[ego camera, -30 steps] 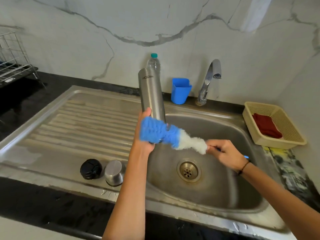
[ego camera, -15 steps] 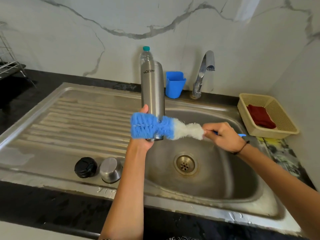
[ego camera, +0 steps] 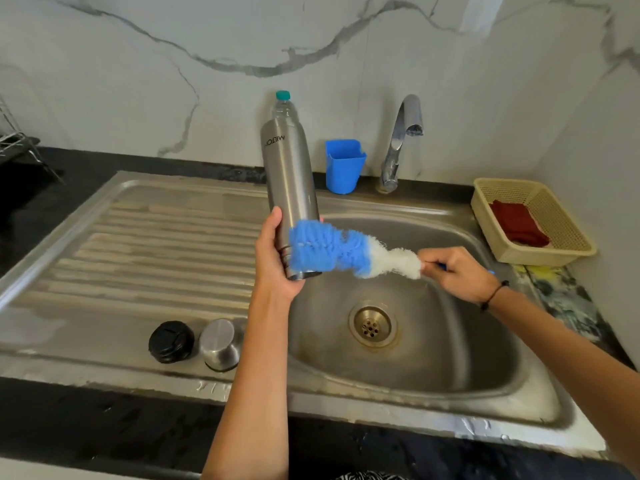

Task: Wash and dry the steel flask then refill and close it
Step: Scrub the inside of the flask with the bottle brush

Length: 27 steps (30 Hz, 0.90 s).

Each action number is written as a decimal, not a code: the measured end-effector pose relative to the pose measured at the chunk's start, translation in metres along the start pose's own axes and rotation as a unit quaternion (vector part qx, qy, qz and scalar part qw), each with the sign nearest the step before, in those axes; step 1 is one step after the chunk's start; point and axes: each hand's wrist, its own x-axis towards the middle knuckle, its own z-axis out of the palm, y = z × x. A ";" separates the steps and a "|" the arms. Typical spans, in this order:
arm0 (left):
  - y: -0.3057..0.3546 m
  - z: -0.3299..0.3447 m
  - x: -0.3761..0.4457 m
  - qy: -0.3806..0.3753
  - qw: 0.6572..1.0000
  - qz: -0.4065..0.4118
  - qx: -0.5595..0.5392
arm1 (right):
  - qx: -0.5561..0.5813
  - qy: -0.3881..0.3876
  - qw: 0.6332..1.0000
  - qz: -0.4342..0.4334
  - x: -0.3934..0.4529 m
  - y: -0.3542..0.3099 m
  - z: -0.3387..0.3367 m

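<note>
Two closures, black stopper (ego camera: 171, 341) and steel cap (ego camera: 220, 344), lay left of sink basin (ego camera: 485, 368). Left hand (ego camera: 277, 261) gripped inverted flask (ego camera: 290, 188) over basin; right hand (ego camera: 457, 271) pinched brush (ego camera: 332, 249), scrubbing exterior. Rinsing, drying, refilling, closing apparently remained.

One steel flask (ego camera: 289, 181), held upside down over the basin. One bottle brush (ego camera: 332, 251). Two hands: left hand (ego camera: 277, 261), right hand (ego camera: 457, 271). Two loose caps at the sink's front edge: one black lid (ego camera: 171, 341), one steel cup (ego camera: 220, 344). One plastic bottle (ego camera: 284, 107) at the back edge. One blue holder (ego camera: 344, 166). One tap (ego camera: 398, 143). One basket (ego camera: 533, 221) at the counter's right edge, one red cloth (ego camera: 517, 225) inside. One drain (ego camera: 372, 326). One wire rack (ego camera: 17, 147), partly seen at the left edge.
</note>
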 end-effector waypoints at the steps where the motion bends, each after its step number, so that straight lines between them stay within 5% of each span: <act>1: -0.001 0.001 -0.001 -0.009 1.000 0.007 -0.005 | -0.001 0.005 1.000 0.008 -0.002 0.001 0.000; 27: -0.009 -0.001 0.000 -0.034 0.999 -0.023 0.002 | -0.058 0.018 0.998 -0.001 -0.013 0.010 -0.014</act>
